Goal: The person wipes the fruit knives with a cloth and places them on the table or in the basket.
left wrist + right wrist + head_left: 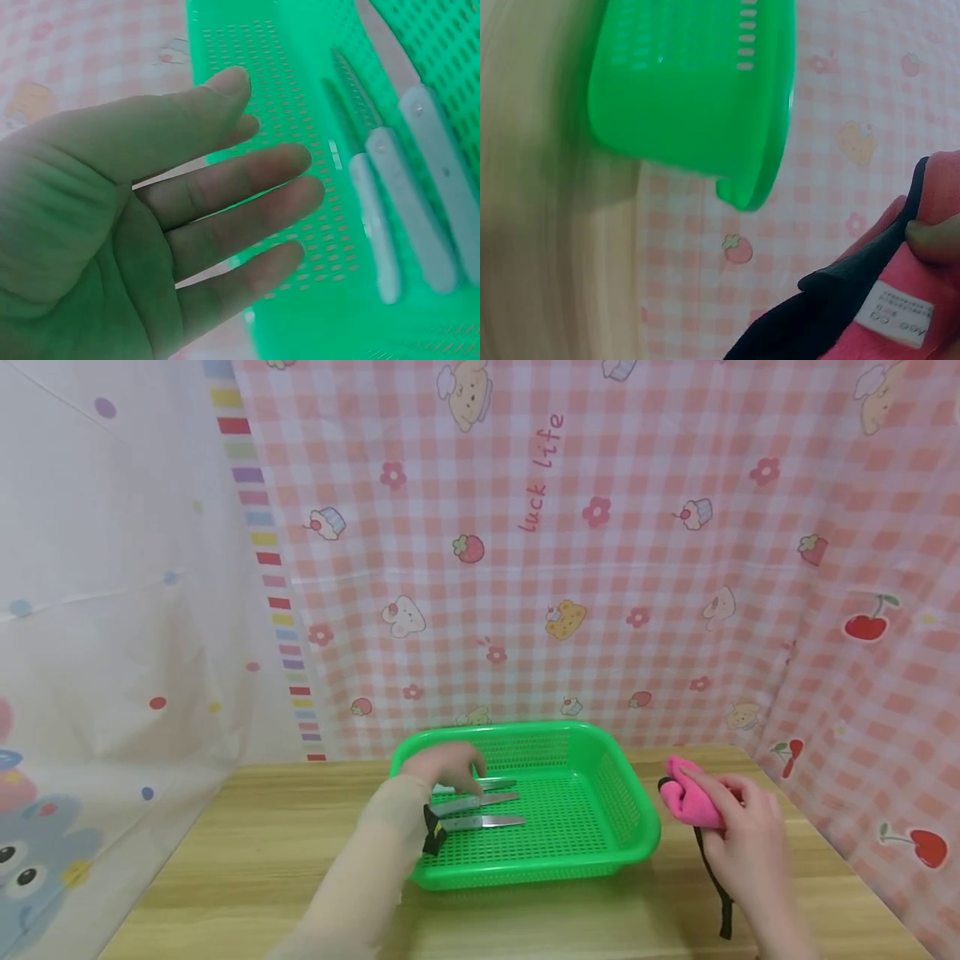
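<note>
My left hand (446, 766) hovers inside the left part of a green plastic basket (637, 839), its fingers loosely extended and nothing in its grasp. Three small knives with pale handles lie side by side on the basket floor: a near knife (483, 822), a middle knife (480, 802) and a far knife (498, 783). In the left wrist view, the fingertips sit just beside the handle of the closest knife (375, 232). To the right of the basket, my right hand (750, 835) grips a folded pink cloth (692, 802) with black edging and a white label (894, 315).
The basket stands on a wooden table (315, 827). A black strap (722, 893) hangs below the right hand. Behind the table is a pink checked curtain (525, 610), with a white patterned sheet (135, 610) to the left.
</note>
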The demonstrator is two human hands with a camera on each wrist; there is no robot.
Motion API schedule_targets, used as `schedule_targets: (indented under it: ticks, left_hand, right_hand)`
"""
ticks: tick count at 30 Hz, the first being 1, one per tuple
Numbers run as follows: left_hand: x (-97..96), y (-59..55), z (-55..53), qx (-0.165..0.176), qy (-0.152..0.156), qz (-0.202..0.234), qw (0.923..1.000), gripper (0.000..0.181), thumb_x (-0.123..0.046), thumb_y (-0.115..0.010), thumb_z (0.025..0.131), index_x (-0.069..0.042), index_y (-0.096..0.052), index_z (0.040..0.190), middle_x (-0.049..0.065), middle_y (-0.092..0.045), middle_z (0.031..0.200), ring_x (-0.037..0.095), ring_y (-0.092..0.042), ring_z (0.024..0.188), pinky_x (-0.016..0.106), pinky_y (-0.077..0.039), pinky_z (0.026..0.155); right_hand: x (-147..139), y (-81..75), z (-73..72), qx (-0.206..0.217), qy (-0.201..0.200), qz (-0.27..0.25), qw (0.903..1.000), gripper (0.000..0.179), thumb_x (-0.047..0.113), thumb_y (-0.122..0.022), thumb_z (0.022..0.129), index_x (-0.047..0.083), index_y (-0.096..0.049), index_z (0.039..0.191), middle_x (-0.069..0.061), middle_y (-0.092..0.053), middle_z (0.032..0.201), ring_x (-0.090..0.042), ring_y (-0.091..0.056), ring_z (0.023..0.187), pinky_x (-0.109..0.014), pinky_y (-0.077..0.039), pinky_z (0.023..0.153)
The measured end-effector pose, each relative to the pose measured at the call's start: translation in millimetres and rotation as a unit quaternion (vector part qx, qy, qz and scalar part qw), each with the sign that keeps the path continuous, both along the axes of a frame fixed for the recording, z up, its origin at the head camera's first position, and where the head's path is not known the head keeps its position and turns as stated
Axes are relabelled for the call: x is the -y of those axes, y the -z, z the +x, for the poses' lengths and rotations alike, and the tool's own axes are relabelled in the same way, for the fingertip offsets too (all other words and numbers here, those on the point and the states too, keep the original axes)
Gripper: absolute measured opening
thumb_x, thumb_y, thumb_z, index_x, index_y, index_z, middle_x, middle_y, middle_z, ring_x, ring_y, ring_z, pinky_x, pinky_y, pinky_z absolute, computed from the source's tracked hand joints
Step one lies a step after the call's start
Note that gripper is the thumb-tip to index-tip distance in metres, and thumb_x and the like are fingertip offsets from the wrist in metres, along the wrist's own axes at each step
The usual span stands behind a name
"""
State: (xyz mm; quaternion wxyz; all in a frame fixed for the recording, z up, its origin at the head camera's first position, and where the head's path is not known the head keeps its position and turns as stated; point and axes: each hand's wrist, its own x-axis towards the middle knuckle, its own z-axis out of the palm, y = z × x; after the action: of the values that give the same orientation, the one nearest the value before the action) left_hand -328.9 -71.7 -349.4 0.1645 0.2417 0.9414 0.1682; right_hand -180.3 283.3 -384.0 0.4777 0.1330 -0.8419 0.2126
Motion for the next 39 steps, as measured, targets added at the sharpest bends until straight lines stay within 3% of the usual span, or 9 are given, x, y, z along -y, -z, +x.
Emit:
schedule_targets:
  ticks: [8,16,20,25,29,33,37,39]
  left_hand:
    - [19.8,-21.1,11.7,-0.069,0.078,0.010,0.9946,0.032,-0.021,-0.073,0.090,-0.008,-0.067,0.119,0.007,-0.067,0.113,0.021,-0.064,0.100,0.037,-0.051,0.088]
    - [48.7,-35.4,26.0,-0.085,0.083,0.054,0.9915,0.032,-0.021,-0.070,0.093,-0.006,-0.065,0.121,0.006,-0.067,0.114,0.023,-0.065,0.102,0.036,-0.053,0.085]
    - [62.0,-33.2,32.5,-0.095,0.075,0.072,0.9900,0.032,-0.020,-0.070,0.093,-0.005,-0.065,0.121,0.007,-0.068,0.114,0.022,-0.065,0.100,0.037,-0.053,0.085]
    - [80.6,-27.5,41.6,-0.109,0.066,0.090,0.9878,0.032,-0.019,-0.070,0.093,-0.003,-0.064,0.121,0.008,-0.069,0.107,0.022,-0.066,0.096,0.037,-0.054,0.082]
    - [96.4,-21.2,51.6,-0.141,0.057,0.102,0.9831,0.031,-0.017,-0.070,0.094,-0.002,-0.064,0.120,0.007,-0.070,0.106,0.021,-0.067,0.092,0.035,-0.054,0.078]
    - [111.7,-11.3,63.0,-0.181,0.036,0.116,0.9760,0.029,-0.014,-0.070,0.093,-0.002,-0.065,0.118,0.011,-0.069,0.109,0.021,-0.067,0.090,0.036,-0.055,0.076]
    - [126.5,-3.0,74.6,-0.208,0.012,0.131,0.9692,0.029,-0.014,-0.070,0.093,-0.002,-0.065,0.118,0.013,-0.069,0.109,0.023,-0.066,0.090,0.040,-0.055,0.077]
    - [133.2,0.1,79.9,-0.223,0.002,0.130,0.9661,0.029,-0.015,-0.070,0.093,-0.001,-0.065,0.118,0.012,-0.069,0.107,0.024,-0.065,0.089,0.042,-0.055,0.078]
  right_hand:
    - [-19,9.8,-4.9,0.090,0.022,0.037,0.9950,0.060,-0.017,-0.076,0.060,0.010,-0.071,0.114,-0.020,-0.060,0.101,-0.043,-0.052,0.088,-0.056,-0.043,0.062]
    - [-39,21.1,-10.1,0.154,0.022,0.102,0.9825,0.054,-0.013,-0.074,0.058,0.011,-0.074,0.106,-0.014,-0.064,0.097,-0.039,-0.058,0.085,-0.056,-0.046,0.064]
    - [-46,29.0,-11.0,0.191,0.029,0.134,0.9720,0.051,-0.013,-0.071,0.059,0.012,-0.076,0.103,-0.013,-0.065,0.095,-0.040,-0.060,0.083,-0.057,-0.048,0.063]
    - [-53,39.1,-10.1,0.252,0.030,0.159,0.9541,0.043,-0.009,-0.073,0.068,0.015,-0.076,0.104,-0.010,-0.066,0.094,-0.038,-0.062,0.082,-0.055,-0.049,0.063]
    - [-59,44.1,-9.4,0.340,0.026,0.157,0.9267,0.032,0.010,-0.076,0.084,0.019,-0.074,0.114,-0.008,-0.067,0.104,-0.041,-0.061,0.094,-0.059,-0.048,0.071]
    - [-64,48.3,-9.9,0.404,0.016,0.151,0.9022,0.037,0.024,-0.073,0.088,0.024,-0.069,0.125,-0.009,-0.065,0.117,-0.043,-0.057,0.108,-0.062,-0.047,0.075]
    - [-65,52.4,-11.3,0.413,-0.006,0.155,0.8974,0.039,0.025,-0.075,0.087,0.019,-0.069,0.125,-0.011,-0.065,0.119,-0.042,-0.058,0.111,-0.060,-0.049,0.078]
    - [-65,54.6,-11.9,0.412,-0.012,0.155,0.8976,0.043,0.035,-0.075,0.086,0.017,-0.070,0.125,-0.012,-0.065,0.119,-0.041,-0.059,0.111,-0.060,-0.049,0.080]
